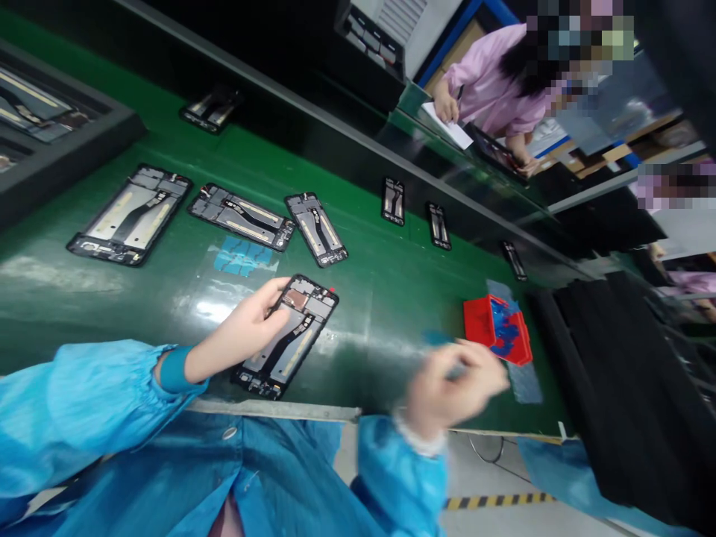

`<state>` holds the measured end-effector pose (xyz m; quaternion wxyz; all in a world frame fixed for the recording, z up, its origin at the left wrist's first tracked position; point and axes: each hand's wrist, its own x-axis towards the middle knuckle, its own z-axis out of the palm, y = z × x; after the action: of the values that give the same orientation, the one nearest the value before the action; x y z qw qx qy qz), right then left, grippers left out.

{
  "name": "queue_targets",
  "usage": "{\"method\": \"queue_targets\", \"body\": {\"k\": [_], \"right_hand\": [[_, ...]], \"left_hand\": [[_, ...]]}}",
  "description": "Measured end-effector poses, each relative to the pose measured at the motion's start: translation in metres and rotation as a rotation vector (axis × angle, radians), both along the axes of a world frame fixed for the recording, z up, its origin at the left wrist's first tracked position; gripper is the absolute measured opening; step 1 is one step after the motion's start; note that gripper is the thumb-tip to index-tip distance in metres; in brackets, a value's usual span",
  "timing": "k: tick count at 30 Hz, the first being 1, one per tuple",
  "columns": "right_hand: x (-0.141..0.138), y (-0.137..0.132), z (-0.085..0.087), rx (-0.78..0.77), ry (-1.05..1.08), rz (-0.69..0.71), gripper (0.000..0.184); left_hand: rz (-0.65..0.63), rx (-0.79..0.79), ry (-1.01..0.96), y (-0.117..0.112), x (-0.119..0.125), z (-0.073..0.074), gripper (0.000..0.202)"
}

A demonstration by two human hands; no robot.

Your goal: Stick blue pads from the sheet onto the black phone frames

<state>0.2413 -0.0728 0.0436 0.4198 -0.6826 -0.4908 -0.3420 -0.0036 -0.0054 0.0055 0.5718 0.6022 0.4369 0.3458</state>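
My left hand is closed on a phone frame, thumb over its inner face and fingers at its left edge. The frame is black-rimmed, with a grey inside and a black flex cable, and is tilted near the table's front edge. To the right, my right hand is smeared by motion, its fingers curled over the table; whether anything is in them I cannot make out. A faint blue blur shows beside its fingers. Just beyond it stands a red bin with small blue pieces inside.
More phone frames lie on the green table, several near my left hand and along the back. Blue tape is stuck to the surface. Black foam trays stand at left and right. A person in pink works opposite.
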Motion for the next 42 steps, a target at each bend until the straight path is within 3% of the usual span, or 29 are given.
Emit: {"method": "queue_targets", "body": {"k": [3,6,8,9,11,13,17,20,23,29,34,37,42], "right_hand": [[0.114,0.01,0.025,0.144,0.048,-0.153,0.013],[0.21,0.03,0.04,-0.108,0.105,-0.06,0.023],[0.24,0.042,0.041,-0.249,0.08,0.063,0.03],[0.239,0.045,0.04,-0.264,0.052,0.107,0.03],[0.207,0.047,0.034,-0.206,-0.016,0.155,0.024],[0.139,0.042,0.026,-0.168,-0.072,0.221,0.016],[-0.019,0.032,0.004,-0.455,-0.159,0.616,0.012],[-0.08,0.031,-0.015,-0.578,-0.272,0.752,0.024],[-0.088,0.036,-0.023,-0.541,-0.339,0.758,0.017],[-0.075,0.045,-0.013,-0.553,-0.415,0.86,0.01],[-0.087,0.031,-0.018,-0.549,-0.376,0.701,0.032],[-0.099,0.022,-0.022,-0.584,-0.322,0.606,0.035],[-0.113,0.014,-0.018,-0.638,-0.303,0.556,0.035]], "left_hand": [[0.063,-0.014,0.099,0.008,0.0,0.005,0.029],[0.098,-0.015,0.228,0.011,0.001,0.008,0.032],[0.112,0.033,0.279,0.012,0.001,0.006,0.032],[0.114,0.062,0.293,0.013,0.001,0.005,0.031],[0.101,0.11,0.314,0.014,0.002,0.003,0.029],[0.084,0.133,0.327,0.014,0.003,0.002,0.028],[0.06,0.182,0.324,0.011,0.004,0.005,0.029],[0.072,0.211,0.309,0.006,0.004,0.008,0.027],[0.074,0.221,0.318,0.001,0.004,0.009,0.022],[0.078,0.258,0.296,-0.003,0.005,0.011,0.021],[0.179,0.3,0.356,0.003,0.0,0.018,0.023],[0.146,0.308,0.429,0.003,-0.001,0.019,0.027],[0.092,0.216,0.355,0.0,0.0,0.014,0.046]]}}
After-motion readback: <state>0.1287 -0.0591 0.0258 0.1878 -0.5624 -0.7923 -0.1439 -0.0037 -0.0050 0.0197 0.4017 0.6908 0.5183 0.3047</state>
